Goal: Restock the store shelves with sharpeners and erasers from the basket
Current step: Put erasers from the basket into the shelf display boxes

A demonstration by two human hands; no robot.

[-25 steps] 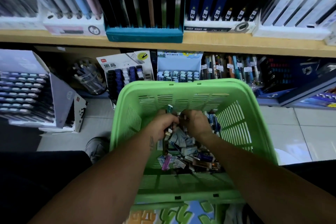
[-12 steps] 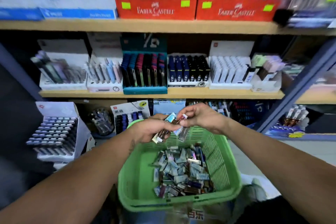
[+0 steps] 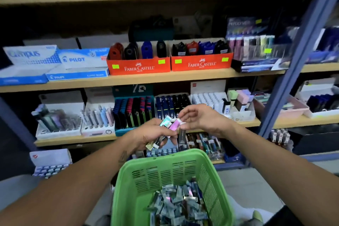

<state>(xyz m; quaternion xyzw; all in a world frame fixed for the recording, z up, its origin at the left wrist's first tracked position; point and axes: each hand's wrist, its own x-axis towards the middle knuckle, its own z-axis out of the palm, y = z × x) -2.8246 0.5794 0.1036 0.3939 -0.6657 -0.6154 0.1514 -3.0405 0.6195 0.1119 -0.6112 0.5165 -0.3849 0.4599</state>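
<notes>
A green plastic basket (image 3: 139,185) sits low in front of me, its bottom covered with several small wrapped erasers and sharpeners (image 3: 177,203). Above the basket, my left hand (image 3: 152,134) grips a bundle of small packs, teal, pink and dark ones. My right hand (image 3: 203,119) pinches the top of the pink pack (image 3: 173,125) in that bundle. Both hands hover in front of the lower shelf edge. Two red Faber-Castell boxes (image 3: 138,67) with sharpeners stand on the middle shelf.
White and blue Pilot eraser boxes (image 3: 80,60) lie left of the red boxes. The shelf behind my hands holds pen and eraser display trays (image 3: 132,112). A blue metal upright (image 3: 293,60) rises on the right. A white display box (image 3: 49,161) stands at lower left.
My view rose from the basket to the shelves. Both hands lifted out of the basket with a handful of packs, and now hold them higher, before the lower shelf.
</notes>
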